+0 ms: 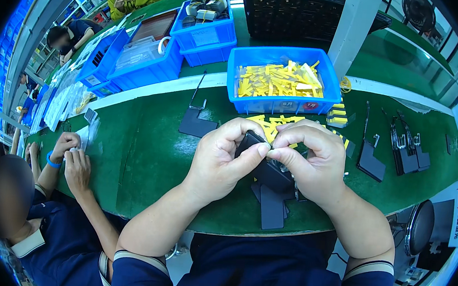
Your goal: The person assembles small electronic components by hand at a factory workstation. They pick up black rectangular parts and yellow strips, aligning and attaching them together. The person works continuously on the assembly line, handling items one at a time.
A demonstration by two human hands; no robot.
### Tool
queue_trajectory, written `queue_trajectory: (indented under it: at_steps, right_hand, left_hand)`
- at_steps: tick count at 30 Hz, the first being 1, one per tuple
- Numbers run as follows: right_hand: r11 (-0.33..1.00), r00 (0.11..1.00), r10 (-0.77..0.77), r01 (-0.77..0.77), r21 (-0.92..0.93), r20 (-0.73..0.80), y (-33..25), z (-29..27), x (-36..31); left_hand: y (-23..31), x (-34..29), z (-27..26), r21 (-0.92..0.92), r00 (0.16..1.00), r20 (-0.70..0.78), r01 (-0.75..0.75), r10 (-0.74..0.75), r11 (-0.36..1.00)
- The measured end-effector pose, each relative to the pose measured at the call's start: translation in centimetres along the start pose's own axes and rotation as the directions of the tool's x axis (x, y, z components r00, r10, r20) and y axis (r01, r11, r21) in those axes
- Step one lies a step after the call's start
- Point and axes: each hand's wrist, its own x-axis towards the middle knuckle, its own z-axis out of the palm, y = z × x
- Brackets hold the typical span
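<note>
In front of me my left hand [214,161] is closed around a black flat part [246,143], with the thumb pressed along its upper edge. My right hand [314,161] pinches thumb and forefinger together right at the left thumb tip. Whatever lies in that pinch is too small and covered to make out. Below the hands, dark flat pieces [272,207] lie stacked on the green table [151,163], partly hidden by the part I hold. Just beyond my fingers, loose yellow strips [274,126] are scattered on the tabletop.
A blue bin [281,107] of yellow strips stands beyond my hands. Dark flat parts with thin cables lie left [197,123] and right [371,162]. More blue bins [145,69] stand back left. A metal post [353,34] rises behind. A co-worker's hands [75,162] work at left.
</note>
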Motion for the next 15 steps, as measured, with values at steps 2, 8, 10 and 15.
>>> queue_trajectory:
  at_steps: [2,8,10,15]
  right_hand:
    - [0.999,0.999,-0.032,0.033,-0.007,0.011,0.1,-0.1,0.0]
    - [0.995,0.995,-0.095,0.094,0.040,0.037,0.7,-0.2,0.3]
    - [0.993,0.994,-0.090,0.086,0.078,0.057,0.7,-0.4,0.5]
    - [0.957,0.971,0.220,-0.233,0.173,0.089,1.2,-0.1,0.6]
  left_hand:
    - [0.1,-0.1,0.0,-0.032,1.000,0.023,0.020,-0.019,0.999]
    - [0.3,-0.2,0.0,-0.116,0.994,0.086,0.072,-0.062,0.991]
    - [0.3,-0.2,0.0,-0.078,0.995,0.080,0.066,-0.060,0.995]
    - [-0.2,0.2,-0.3,0.400,0.995,-0.063,-0.050,0.082,0.915]
